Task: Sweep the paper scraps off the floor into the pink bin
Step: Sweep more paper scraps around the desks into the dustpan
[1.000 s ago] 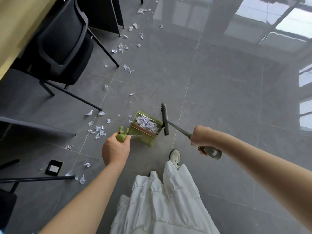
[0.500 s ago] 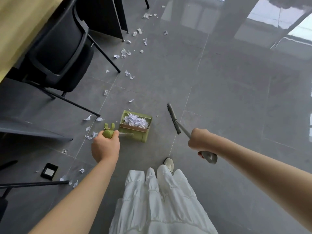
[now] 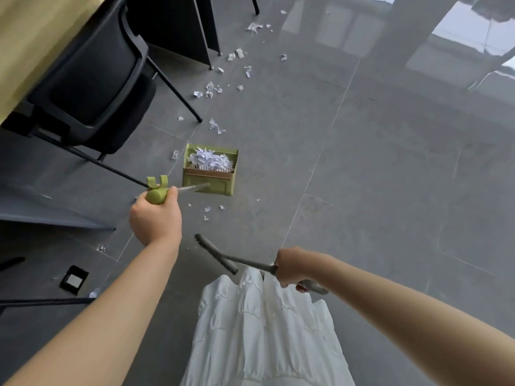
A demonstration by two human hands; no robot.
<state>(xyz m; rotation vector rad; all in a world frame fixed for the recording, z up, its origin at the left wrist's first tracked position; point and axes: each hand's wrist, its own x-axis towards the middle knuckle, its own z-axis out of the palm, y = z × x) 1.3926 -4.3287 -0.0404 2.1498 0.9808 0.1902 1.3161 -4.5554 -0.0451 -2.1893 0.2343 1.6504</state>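
The left hand (image 3: 156,218) grips the dustpan (image 3: 210,169) handle; the right hand (image 3: 291,264) holds the broom (image 3: 216,253). Keep the dustpan level so the heaped scraps (image 3: 210,160) stay in. Pink bin unseen.

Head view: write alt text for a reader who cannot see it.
Seen from above, the left hand grips the handle of a green dustpan piled with paper scraps, while the right hand holds a grey broom raised. More scraps trail across the grey floor past a black chair.
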